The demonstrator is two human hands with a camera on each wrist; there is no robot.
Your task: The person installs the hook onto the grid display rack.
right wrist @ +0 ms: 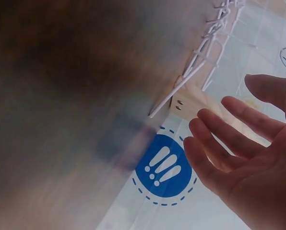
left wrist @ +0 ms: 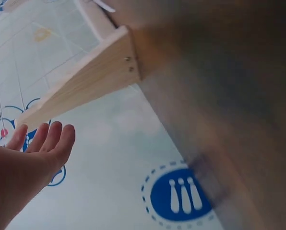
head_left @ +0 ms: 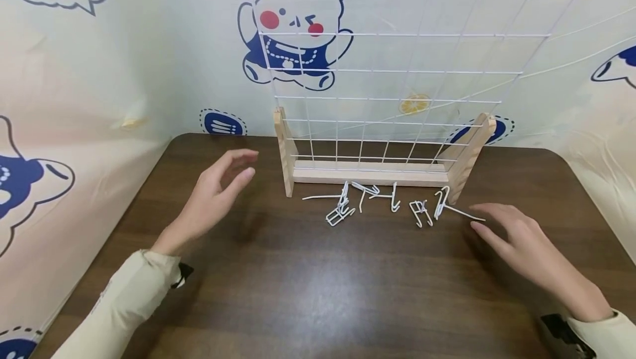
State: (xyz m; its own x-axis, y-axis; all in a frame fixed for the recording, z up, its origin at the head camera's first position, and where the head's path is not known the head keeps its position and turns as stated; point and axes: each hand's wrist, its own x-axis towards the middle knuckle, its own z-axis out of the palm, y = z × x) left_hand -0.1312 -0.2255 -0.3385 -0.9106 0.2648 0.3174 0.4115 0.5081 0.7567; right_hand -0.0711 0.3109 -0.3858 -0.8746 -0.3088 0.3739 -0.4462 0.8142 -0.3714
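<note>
A white wire grid rack (head_left: 387, 70) stands upright in a wooden base (head_left: 370, 173) at the back of the table. Several white wire hooks (head_left: 343, 199) lie in a loose row in front of the base. My left hand (head_left: 211, 196) hovers left of the rack, fingers loosely bent and holding nothing; the left wrist view shows it beside the wooden side leg (left wrist: 85, 79). On the right, my right hand (head_left: 526, 243) is held with relaxed fingers, its fingertips close to the long prong of the rightmost hook (head_left: 442, 204). That prong (right wrist: 174, 93) also shows in the right wrist view.
The brown wooden table (head_left: 318, 287) reaches from the rack toward me. Behind it hangs a pale cloth (head_left: 164, 44) with cartoon bears and blue ovals, which also covers the left side. Dark bands sit at both sleeve cuffs (head_left: 154, 270).
</note>
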